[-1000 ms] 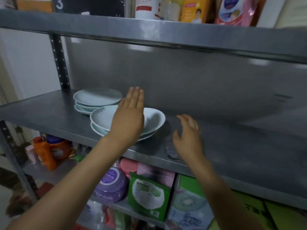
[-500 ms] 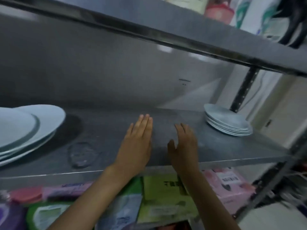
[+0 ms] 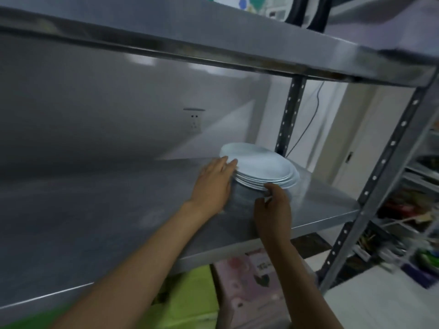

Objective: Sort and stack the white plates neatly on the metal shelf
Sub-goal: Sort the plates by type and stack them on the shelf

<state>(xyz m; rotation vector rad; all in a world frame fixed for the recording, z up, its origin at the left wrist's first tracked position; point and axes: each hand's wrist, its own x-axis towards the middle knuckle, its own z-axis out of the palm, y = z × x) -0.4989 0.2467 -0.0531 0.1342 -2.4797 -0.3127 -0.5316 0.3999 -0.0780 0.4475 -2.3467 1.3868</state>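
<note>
Grabbing the stack of white plates [image 3: 261,166] at the metal shelf's [image 3: 95,222] 3 o'clock end: our left hand [image 3: 212,184] cups its rim, right hand [image 3: 273,206] pinches the lower edge. Looks mid-task, stack not moved yet.

Left hand [image 3: 212,184]: bare, no glove, no ring visible.
Right hand [image 3: 273,210]: bare, no glove, no ring visible.
Left forearm [image 3: 142,257]: uncovered up to the frame's bottom edge, no sleeve or watch in sight.
Right forearm [image 3: 292,276]: uncovered likewise, wrist without band or bracelet.
Nails: too blurred to tell.
</note>
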